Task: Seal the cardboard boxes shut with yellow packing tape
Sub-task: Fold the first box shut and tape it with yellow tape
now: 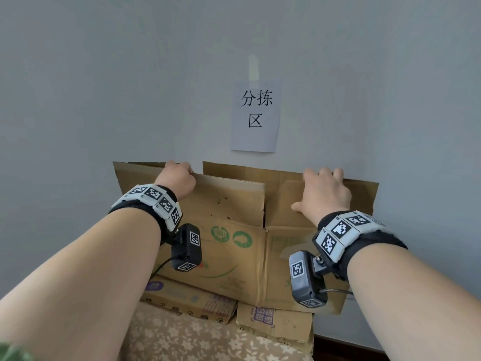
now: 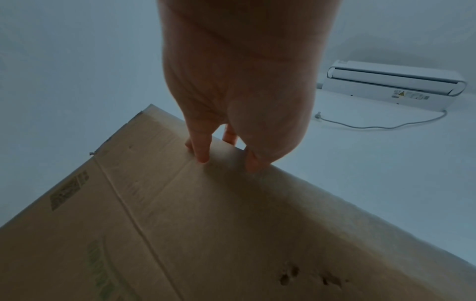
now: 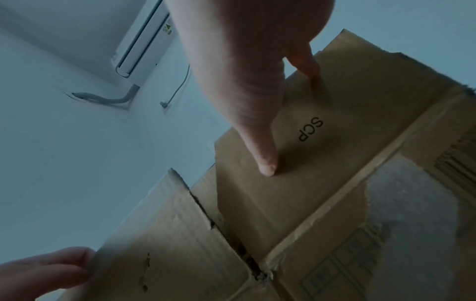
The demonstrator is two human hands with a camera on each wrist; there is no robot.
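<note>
I see a flattened cardboard box (image 1: pixel 234 246) standing against the wall (image 1: pixel 104 87), resting on other flattened cartons (image 1: pixel 187 300) atop a floral cloth (image 1: pixel 182 340). My left hand (image 1: pixel 177 179) grips its top edge, fingers curled over. My right hand (image 1: pixel 322 194) grasps the top edge further right, thumb pressed on the face.

- Head cam sits up high, looks forward and slightly down over both forearms at the cardboard box (image 1: pixel 234 230) leaning on the wall at 12 o'clock.
- Left wrist cam is right up close under the left hand (image 2: pixel 239 91), aimed upward past the flap edge.
- Right wrist cam does the same under the right hand (image 3: pixel 247 71).
- Both wrist views share the air conditioner (image 2: pixel 394 83) at the ceiling.
</note>
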